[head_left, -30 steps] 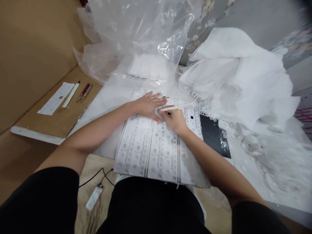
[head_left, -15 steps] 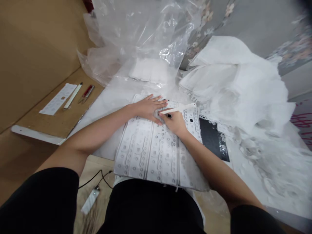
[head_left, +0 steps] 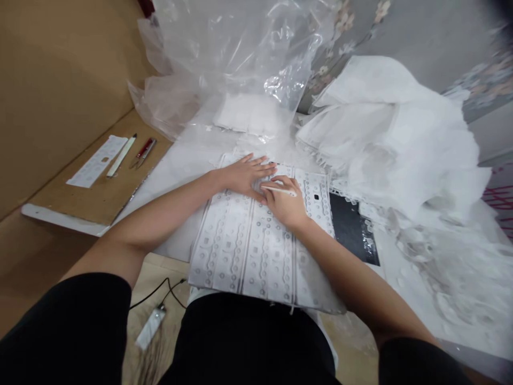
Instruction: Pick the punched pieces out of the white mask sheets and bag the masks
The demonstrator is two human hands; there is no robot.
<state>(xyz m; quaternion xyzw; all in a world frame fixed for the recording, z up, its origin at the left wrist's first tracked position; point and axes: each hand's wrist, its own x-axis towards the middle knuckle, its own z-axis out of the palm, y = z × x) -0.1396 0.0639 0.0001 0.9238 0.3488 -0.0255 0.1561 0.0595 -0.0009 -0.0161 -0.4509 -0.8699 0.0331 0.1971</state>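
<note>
A white embroidered lace fabric (head_left: 256, 251), patterned in rows of small rings, squares and wavy lines, lies in front of me and hangs over the table's front edge. My left hand (head_left: 246, 176) rests flat on its upper part, fingers spread. Just right of it, my right hand (head_left: 286, 202) is closed around a slim white pen-shaped tool (head_left: 282, 189). The tool's tip points left, close to my left thumb; whether it touches the fabric is hidden. A small dark square opening (head_left: 316, 197) shows in the fabric right of my right hand.
A brown board (head_left: 108, 198) at left carries a patterned white strip (head_left: 96, 160), a pale pen-shaped tool (head_left: 122, 156) and red-handled snips (head_left: 144, 152). Clear plastic sheeting (head_left: 232, 48) stands behind. White fabric (head_left: 401, 133) is heaped at right, beside a black panel (head_left: 352, 227).
My right hand has turned, swinging the tool's back end down and nearer my palm. My left hand stays pressed on the fabric. The view has shifted slightly.
</note>
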